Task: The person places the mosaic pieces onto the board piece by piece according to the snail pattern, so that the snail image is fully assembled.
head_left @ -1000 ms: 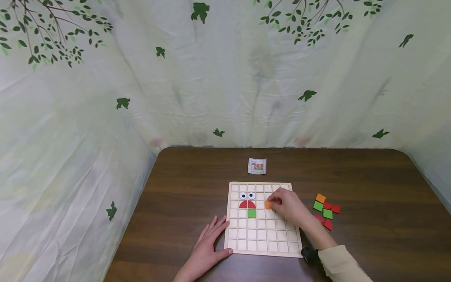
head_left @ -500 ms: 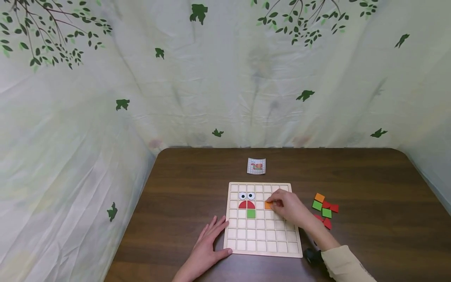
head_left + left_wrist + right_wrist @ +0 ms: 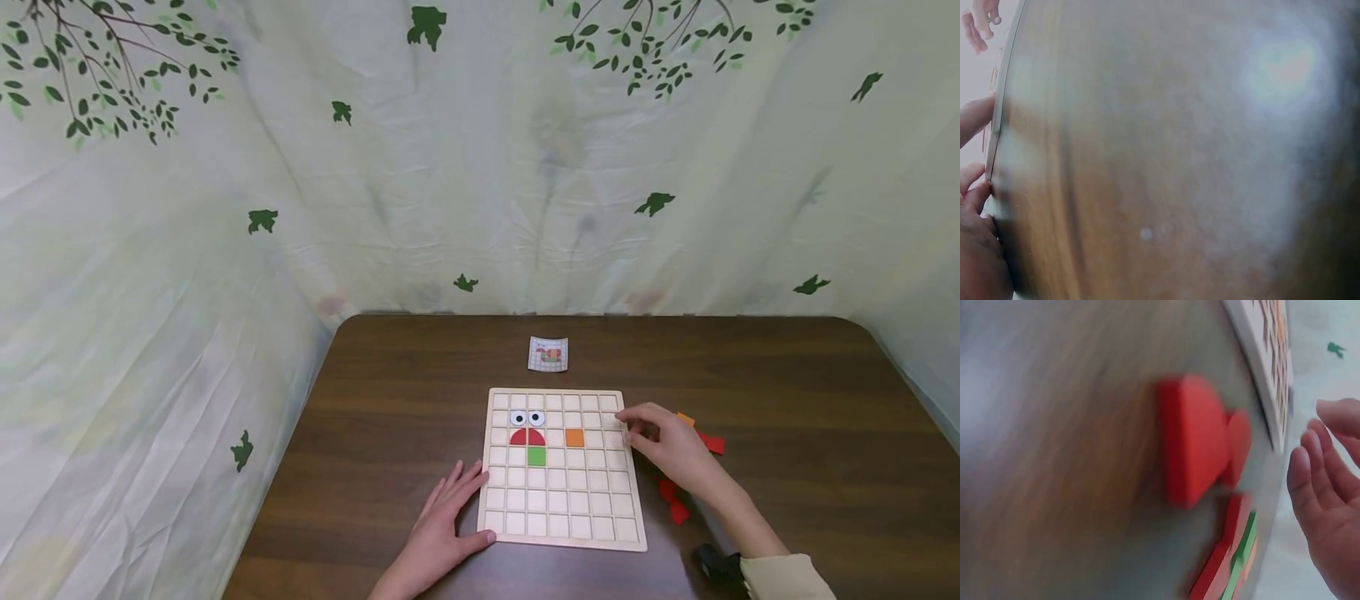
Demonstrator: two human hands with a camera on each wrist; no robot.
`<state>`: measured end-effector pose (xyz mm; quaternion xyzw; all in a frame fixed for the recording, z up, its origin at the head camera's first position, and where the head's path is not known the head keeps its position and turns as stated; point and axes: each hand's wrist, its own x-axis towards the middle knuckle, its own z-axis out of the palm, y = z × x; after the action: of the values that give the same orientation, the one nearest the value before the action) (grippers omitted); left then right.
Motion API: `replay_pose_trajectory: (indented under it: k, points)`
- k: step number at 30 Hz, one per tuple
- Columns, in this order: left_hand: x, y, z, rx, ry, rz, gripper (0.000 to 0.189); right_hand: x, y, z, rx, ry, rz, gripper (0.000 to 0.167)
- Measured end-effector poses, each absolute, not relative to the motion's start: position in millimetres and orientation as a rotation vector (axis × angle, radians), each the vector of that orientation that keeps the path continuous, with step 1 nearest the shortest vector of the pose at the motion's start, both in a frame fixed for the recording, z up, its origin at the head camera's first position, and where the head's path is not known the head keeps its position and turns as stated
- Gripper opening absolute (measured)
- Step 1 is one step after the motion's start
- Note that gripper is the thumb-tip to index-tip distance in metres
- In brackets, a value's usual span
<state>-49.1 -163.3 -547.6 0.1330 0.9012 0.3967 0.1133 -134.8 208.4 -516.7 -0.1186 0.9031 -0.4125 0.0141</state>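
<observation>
My left hand (image 3: 442, 525) rests by the left edge of a pale wooden grid board (image 3: 600, 527), thumb at the near corner and fingertips at its side. My right hand (image 3: 667, 446) hovers at the board's right edge, its fingers loosely bent. In the right wrist view nothing lies between the fingers and thumb (image 3: 1341, 417). On the board are two eye tiles (image 3: 519, 418), two red curved pieces (image 3: 519, 437), a green square (image 3: 537, 457) and an orange square (image 3: 574, 437).
Loose pieces lie right of the board, partly hidden by my right hand: an orange tile (image 3: 686, 419), red pieces (image 3: 712, 444) and, in the right wrist view, a green one (image 3: 1246, 540). Red pieces (image 3: 679, 512) also lie nearer me. A picture card (image 3: 548, 355) lies beyond the board.
My right hand has let go of the orange square, which stays on the board, and has moved right to the board's edge. More red pieces show by the right forearm. The left hand stays put.
</observation>
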Motion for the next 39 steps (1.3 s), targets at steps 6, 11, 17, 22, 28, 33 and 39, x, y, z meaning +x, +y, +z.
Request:
replay_pose_trajectory:
  k: [6,11,17,22,28,33,39]
  points:
    - [-49,-164,-548,0.391,2.648,1.15,0.077,-128,232,-516,-0.385,2.954,-1.167,0.031]
    - [-49,-163,-548,0.419,2.661,1.158,0.076,-123,249,-516,-0.363,3.002,-1.073,0.03]
    - [-49,-161,-548,0.421,2.678,1.139,0.076,-120,265,-517,-0.356,3.036,-0.991,0.028]
    - [-49,-161,-547,0.408,2.676,1.14,0.076,-119,271,-521,-0.335,3.017,-0.968,0.028]
    - [-49,-162,-547,0.41,2.673,1.138,0.076,-121,270,-524,-0.336,3.003,-1.001,0.028]
    - [-49,-162,-548,0.41,2.672,1.143,0.076,-124,269,-523,-0.333,2.99,-1.001,0.032]
    - [-49,-162,-547,0.413,2.677,1.142,0.076,-126,271,-521,-0.343,2.971,-0.962,0.031]
